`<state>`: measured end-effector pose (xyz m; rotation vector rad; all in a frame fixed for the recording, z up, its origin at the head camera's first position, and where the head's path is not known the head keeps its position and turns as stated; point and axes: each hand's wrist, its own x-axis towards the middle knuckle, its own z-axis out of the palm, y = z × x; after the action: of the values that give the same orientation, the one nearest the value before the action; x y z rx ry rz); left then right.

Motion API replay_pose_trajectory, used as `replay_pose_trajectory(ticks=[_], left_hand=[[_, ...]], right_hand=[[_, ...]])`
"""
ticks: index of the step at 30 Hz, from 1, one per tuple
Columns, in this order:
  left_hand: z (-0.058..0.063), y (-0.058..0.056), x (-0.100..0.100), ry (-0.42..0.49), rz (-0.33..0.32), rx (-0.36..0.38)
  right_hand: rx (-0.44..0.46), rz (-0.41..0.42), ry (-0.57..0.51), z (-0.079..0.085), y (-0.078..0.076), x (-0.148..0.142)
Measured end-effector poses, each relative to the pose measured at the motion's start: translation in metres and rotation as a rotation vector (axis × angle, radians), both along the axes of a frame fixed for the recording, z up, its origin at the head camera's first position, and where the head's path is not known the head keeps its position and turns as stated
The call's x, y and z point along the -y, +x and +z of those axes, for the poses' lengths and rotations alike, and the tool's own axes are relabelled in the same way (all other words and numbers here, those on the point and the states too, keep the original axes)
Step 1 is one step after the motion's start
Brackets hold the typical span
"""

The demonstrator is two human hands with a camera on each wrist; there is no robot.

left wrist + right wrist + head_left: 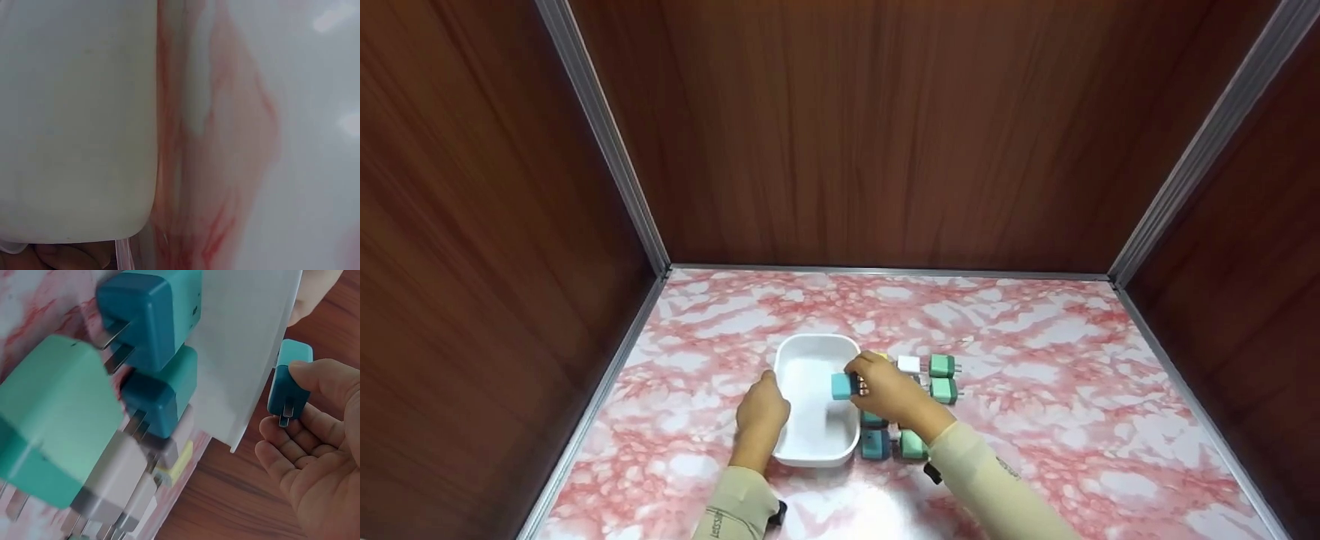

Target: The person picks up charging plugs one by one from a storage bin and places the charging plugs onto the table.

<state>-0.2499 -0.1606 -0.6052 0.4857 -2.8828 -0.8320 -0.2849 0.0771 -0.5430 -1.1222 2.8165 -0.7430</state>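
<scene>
Between thumb and fingers, my right hand (891,386) pinches a blue two-prong charger plug (841,386). In the head view the plug overlaps the right side of a white plastic box (816,460). The right wrist view shows the thumb on the plug (289,379), its prongs towards the palm, at the box's rim (242,433). My left hand (763,411) holds the box's left side; its curled fingers (67,256) show partly beyond the box in the left wrist view. Beside the box stand two more blue plugs (146,320), one behind the other.
Right of the box, several charger plugs stand in rows: green ones (942,366), a white one (908,364) and a yellow one (883,358) partly hidden by my right hand. Brown wood-grain panels (885,150) enclose the red-and-white marbled table (1035,420).
</scene>
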Motion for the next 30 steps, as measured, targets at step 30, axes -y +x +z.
replay_pose_trajectory(ticks=[30], left_hand=[[0.002, -0.001, -0.001, -0.002, -0.002, 0.046]], right_hand=[[-0.016, -0.05, -0.07, 0.001, 0.007, -0.05]])
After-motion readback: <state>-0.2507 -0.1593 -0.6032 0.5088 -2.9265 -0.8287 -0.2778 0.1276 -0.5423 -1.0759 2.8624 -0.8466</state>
